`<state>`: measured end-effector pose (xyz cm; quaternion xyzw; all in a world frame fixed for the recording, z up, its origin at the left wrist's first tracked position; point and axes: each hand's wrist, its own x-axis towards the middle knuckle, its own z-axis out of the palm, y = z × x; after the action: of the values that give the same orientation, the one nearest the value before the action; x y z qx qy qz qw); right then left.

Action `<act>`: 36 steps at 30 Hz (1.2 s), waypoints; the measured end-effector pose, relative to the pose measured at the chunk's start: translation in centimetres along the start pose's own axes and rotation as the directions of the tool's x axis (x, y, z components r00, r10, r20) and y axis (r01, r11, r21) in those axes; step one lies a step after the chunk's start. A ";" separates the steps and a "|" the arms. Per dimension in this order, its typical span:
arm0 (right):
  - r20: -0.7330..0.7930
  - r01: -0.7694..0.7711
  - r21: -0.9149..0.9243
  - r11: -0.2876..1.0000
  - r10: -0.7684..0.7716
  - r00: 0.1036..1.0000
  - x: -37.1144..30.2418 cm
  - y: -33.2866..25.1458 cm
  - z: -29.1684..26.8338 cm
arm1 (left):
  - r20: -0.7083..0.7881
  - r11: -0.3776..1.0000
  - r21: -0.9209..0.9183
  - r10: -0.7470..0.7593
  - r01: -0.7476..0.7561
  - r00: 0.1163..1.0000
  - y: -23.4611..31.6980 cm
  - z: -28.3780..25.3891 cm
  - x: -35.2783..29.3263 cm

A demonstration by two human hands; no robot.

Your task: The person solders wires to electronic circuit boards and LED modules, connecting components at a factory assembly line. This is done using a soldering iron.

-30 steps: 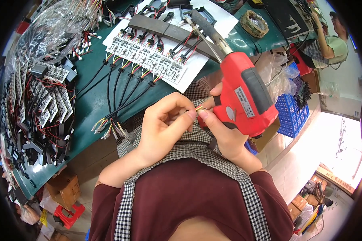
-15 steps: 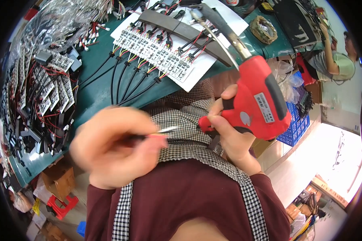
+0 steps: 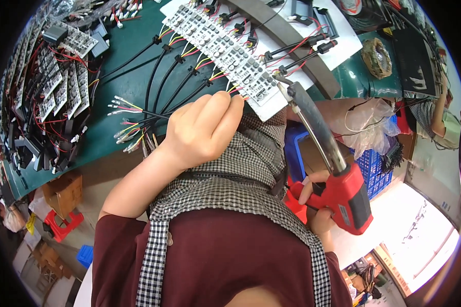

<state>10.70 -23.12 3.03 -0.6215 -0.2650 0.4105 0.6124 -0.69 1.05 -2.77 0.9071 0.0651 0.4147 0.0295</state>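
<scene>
Since the earlier frame, the left hand [image 3: 205, 123] has moved from above the lap to the near edge of the circuit-board row [image 3: 225, 48], and the soldering gun [image 3: 348, 199] has swung down and nearer, on the right.

Head view. The left hand is seen from its back, fingers bent and drawn together beside the thin coloured wires [image 3: 241, 95] at the near right end of the row; what the fingertips pinch is hidden, so their grip cannot be told. The right hand [image 3: 321, 221], at the near right, is wrapped around the handle of the gun, whose barrel slants to the far left; its tip lies at the row's right end, contact not discernible. The row rests on a white sheet [image 3: 351, 46] on the green bench [image 3: 128, 94], with a curved grey bar [image 3: 292, 41] along its far side. From its near edge, black cables [image 3: 156, 113] run left and nearer, converging and ending in loose coloured leads [image 3: 125, 107]. More circuit boards [image 3: 79, 87] lie heaped at the left. Beyond the gun, to the right, are a clear plastic bag [image 3: 366, 123] and a blue crate [image 3: 371, 169].
</scene>
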 end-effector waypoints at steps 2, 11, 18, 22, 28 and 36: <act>-0.032 0.031 -0.102 0.994 -0.034 0.999 0.1 0.0 0.3 | -0.002 1.000 0.007 0.001 -0.001 1.000 0.1 0.0 0.1; -0.106 0.028 -0.521 0.853 -0.098 0.990 -0.4 1.1 -0.2 | -0.012 0.999 0.025 -0.044 0.044 0.999 0.4 -0.1 0.4; -0.025 0.054 -0.181 0.982 -0.060 0.998 0.2 0.6 0.1 | -0.093 0.997 -0.040 -0.065 0.062 0.994 0.2 0.5 0.5; -0.068 -0.004 -0.103 0.995 -0.003 0.998 0.3 0.0 0.7 | -0.050 0.997 -0.001 -0.078 0.078 0.996 0.4 0.5 0.6; -0.075 0.072 -0.451 0.890 -0.118 0.990 -0.3 0.9 0.1 | -0.032 0.997 -0.002 -0.074 0.074 0.997 0.5 0.4 0.7; -0.133 -0.033 -0.484 0.875 -0.036 0.990 -0.9 1.8 -0.7 | -0.033 0.998 0.010 -0.070 0.070 0.997 0.5 0.4 0.6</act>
<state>10.49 -24.39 1.40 -0.7817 -0.3168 0.2867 0.4542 0.08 0.66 -2.53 0.8976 0.0995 0.4278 0.0378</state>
